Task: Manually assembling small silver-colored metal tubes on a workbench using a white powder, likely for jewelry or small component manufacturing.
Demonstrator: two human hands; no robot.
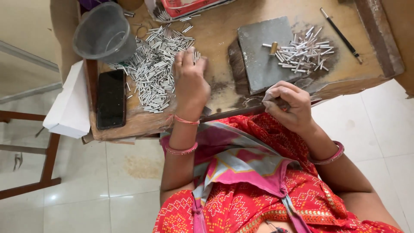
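Observation:
My left hand (189,82) rests on the wooden table (220,36), fingers reaching into the edge of a big heap of small silver metal tubes (155,64); whether it holds any tube is hidden under the fingers. My right hand (288,105) is curled at the table's near edge, fingers closed around something dark and small that I cannot make out. A grey stone slab (261,54) lies just beyond it, with a brass-tipped piece (273,47) on it and a smaller pile of silver tubes (304,54) at its right side.
A grey plastic cup (103,32) stands at the table's far left. A black phone (111,99) lies by the left edge, next to a white box (69,108). A thin dark tool (340,34) lies far right. A red tray (185,6) is at the back.

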